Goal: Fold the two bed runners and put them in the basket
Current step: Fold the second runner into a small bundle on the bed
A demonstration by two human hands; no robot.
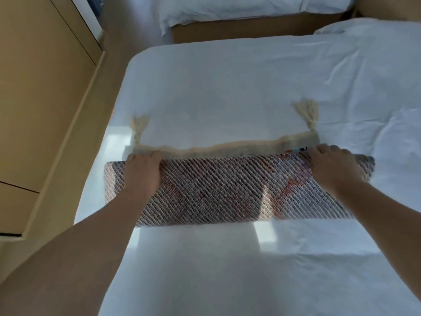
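A woven bed runner (227, 190) lies folded across the white bed (227, 87), its ribbed underside facing up. Its beige fringed end (227, 148) shows along the far edge, with a tassel at each corner (138, 128) (307, 112). My left hand (142, 171) grips the folded layer at its far left corner. My right hand (330, 166) grips it at the far right corner. Both hands rest on the fabric with fingers curled over the fold. Only one runner is in view, and no basket shows.
A wooden cabinet (41, 99) runs along the left side of the bed. A second bed with white linen (239, 10) stands beyond. A pillow (369, 26) lies at the far right of my bed.
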